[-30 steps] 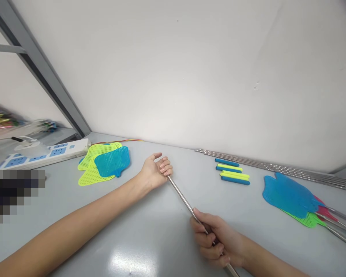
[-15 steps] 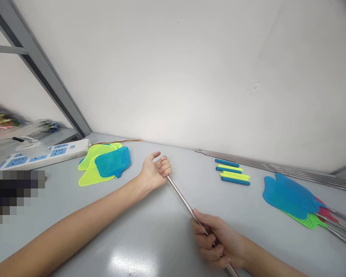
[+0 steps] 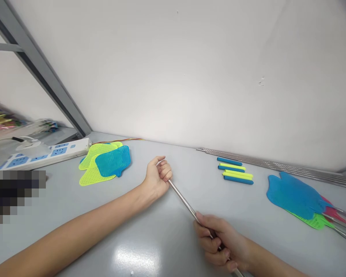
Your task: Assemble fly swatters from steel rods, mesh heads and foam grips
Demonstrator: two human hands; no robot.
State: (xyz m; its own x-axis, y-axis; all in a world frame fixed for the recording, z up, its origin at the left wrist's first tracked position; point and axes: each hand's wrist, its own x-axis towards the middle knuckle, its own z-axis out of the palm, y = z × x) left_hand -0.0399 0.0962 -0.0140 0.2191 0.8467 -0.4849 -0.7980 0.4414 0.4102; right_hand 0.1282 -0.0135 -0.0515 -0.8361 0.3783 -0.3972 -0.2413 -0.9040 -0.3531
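A thin metal rod slants from the middle of the view down to the bottom edge, held above the grey table. My left hand is closed around its far end, the fingers curled and hiding the tip. Farther down, my right hand wraps the rod with all its fingers; the near end runs out of view. Left of my left hand lie a blue swatter head and yellow-green swatter heads. Short blue and yellow tubes lie beyond my right hand.
At right lie assembled swatters with metal rods. A bundle of metal rods runs along the white wall. A power strip and a grey metal frame stand at left. A dark pixelated patch covers the left edge.
Both hands keep hold of the rod and sit slightly lower and farther right. My left thumb has bent in closer to the fingers. The view has shifted a little.
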